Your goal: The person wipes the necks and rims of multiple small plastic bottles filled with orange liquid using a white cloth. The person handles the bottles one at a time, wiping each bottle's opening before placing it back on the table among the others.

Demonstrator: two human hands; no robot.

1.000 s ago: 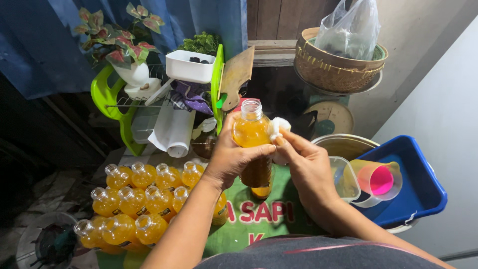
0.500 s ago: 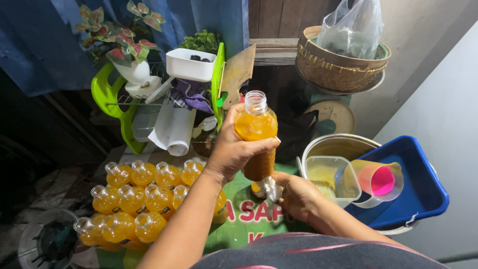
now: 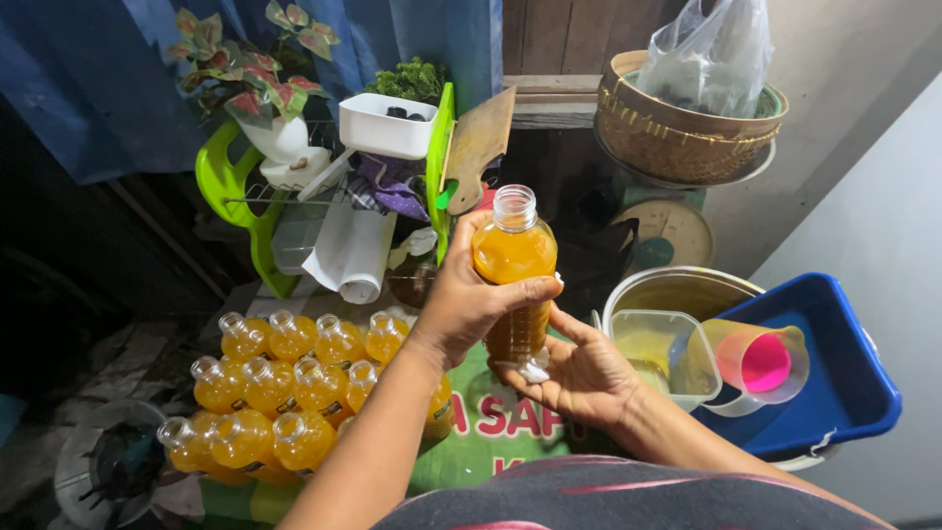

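My left hand [image 3: 459, 306] grips a clear plastic bottle [image 3: 514, 247] of orange liquid around its middle and holds it upright with no cap on. Below it my right hand [image 3: 586, 379] cups the bottle's base, palm up, with a small white piece [image 3: 533, 372] pinched against the bottom; I cannot tell whether it is a cap or a cloth. To the lower left, several uncapped bottles of the same orange liquid [image 3: 285, 385] lie packed together on a green printed sheet [image 3: 491, 432].
At the right, a blue tub [image 3: 849, 397] holds a pink cup [image 3: 760, 361] inside a clear one, beside a clear box [image 3: 653, 345] and a metal pot [image 3: 679, 288]. Behind are a green dish rack [image 3: 231, 186], a wooden board [image 3: 478, 142] and a woven basket [image 3: 677, 142] with a plastic bag [image 3: 708, 54].
My right hand has dropped from the bottle's neck to under its base, taking the white piece along. My left hand has kept the bottle upright, nearly still.
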